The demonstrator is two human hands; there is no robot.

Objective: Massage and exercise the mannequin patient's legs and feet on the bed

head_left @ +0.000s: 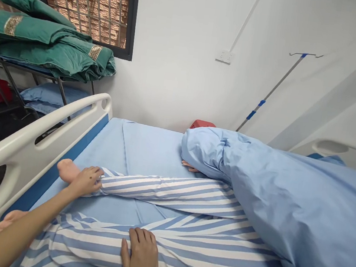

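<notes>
Two legs in blue-and-white striped trousers lie stretched out on the bed; I cannot tell whether they belong to a person or a manikin. At the ankle of the far leg, beside its bare foot [68, 170], my left hand [87, 181] is closed over the cuff of the far trouser leg [163, 191]. My right hand [142, 258] rests open on the near trouser leg [201, 259], thumb apart from the fingers. My left forearm partly covers the near foot [11, 220]. A light blue quilt [275, 194] covers the upper body, and fingertips [190, 166] show under its edge.
A white bed end board [50, 127] stands at left, and the light blue sheet [150, 145] lies under the legs. Behind the bed are an IV pole [274, 88] and a red object [201, 124]. Folded green bedding [48, 44] is piled on a rack below the window.
</notes>
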